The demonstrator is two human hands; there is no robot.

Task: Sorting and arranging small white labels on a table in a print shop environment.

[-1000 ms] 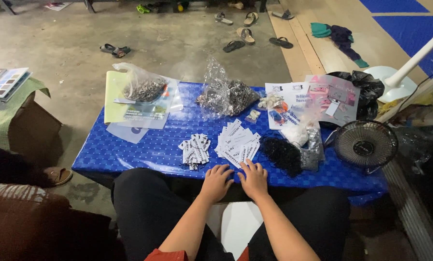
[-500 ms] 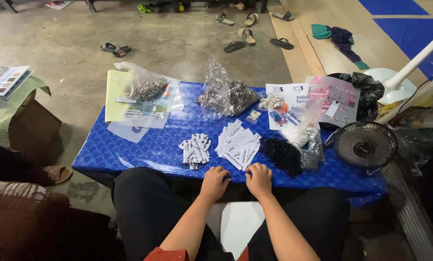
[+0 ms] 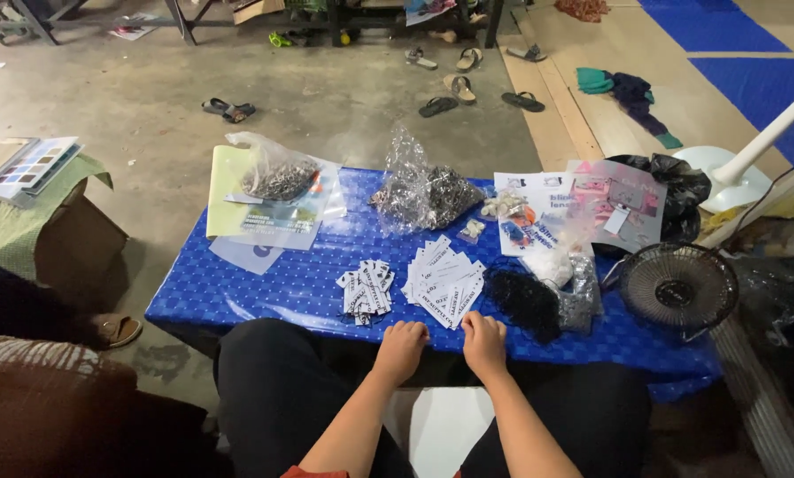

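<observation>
Resting at the near edge of the table [image 3: 237, 292], the left hand [image 3: 402, 341] and the right hand [image 3: 484, 336] lie side by side with the fingers curled down; it is not possible to tell if they hold something small. The table is low and covered with a blue cloth of checkered pattern, shiny like plastic.

Just beyond the hands is a fan-shaped stack of white paper tags [image 3: 444, 281] with dark print, almost touching the right hand. To its left lies a smaller pile of tags [image 3: 365, 290], more disordered. To the right of the stack is a heap of black threads [image 3: 525, 301], soft and tangled, beside a small clear bag [image 3: 583, 296] with dark content. A round black wire fan [image 3: 677, 288] stands at the right end of the table.

Farther away, a crumpled transparent plastic bag [image 3: 419, 190] holds small dark metallic pieces, and a second bag [image 3: 277, 173] of similar pieces lies on printed sheets [image 3: 237, 208] at the left. Printed papers [image 3: 583, 199] lie at the far right.

Beyond the table is a grey concrete floor [image 3: 149, 80] with several sandals [image 3: 468, 84] scattered on it.
</observation>
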